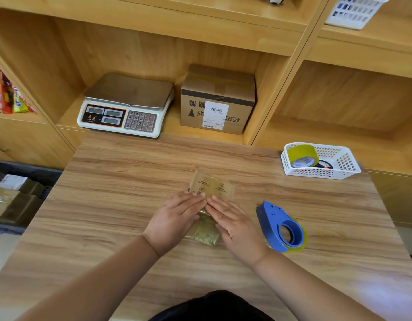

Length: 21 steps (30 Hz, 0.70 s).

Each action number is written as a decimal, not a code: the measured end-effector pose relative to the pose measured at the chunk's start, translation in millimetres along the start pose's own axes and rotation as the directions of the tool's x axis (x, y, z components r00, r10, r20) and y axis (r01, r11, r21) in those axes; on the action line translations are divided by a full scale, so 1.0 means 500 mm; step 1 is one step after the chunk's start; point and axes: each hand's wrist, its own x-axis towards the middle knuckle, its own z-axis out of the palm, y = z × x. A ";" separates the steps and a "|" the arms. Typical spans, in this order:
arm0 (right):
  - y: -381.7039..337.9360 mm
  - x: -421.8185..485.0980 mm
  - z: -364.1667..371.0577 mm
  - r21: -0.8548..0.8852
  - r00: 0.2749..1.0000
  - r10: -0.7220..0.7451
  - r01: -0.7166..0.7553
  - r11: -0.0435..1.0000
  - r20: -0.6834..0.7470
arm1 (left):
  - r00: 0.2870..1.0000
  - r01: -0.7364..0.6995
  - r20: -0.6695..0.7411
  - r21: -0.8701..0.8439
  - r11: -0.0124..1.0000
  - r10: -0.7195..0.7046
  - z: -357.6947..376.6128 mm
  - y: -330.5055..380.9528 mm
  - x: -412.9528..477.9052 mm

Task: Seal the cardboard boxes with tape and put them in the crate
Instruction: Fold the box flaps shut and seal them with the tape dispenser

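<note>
Left hand and right hand laid flat on box, fingers straight, index tips almost meeting over its middle; nothing gripped, only pressed down. Box at centre of table, well apart from crate at left edge.

Handling, as judged: small and flat, so probably light. Cardboard stiff enough to lift by one hand, yet likely to dent under a hard squeeze. Glossy tape over top, so likely slippery. Best taken by the two long side edges, thumb against fingers, not by the taped face.

Not verifiable: middle of box covered by both hands. Near end shiny and wrinkled; cannot tell whether seam is fully closed. Print on top too small to read. Crate cut off by frame, with boxes inside; free room not assessable. Dispenser just right of right hand; cutter not made out.
</note>
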 end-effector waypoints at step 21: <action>-0.005 0.039 -0.037 -0.198 0.928 0.106 -0.035 0.980 0.357 | 0.997 -0.068 -0.040 0.045 0.997 0.070 0.019 0.017 -0.016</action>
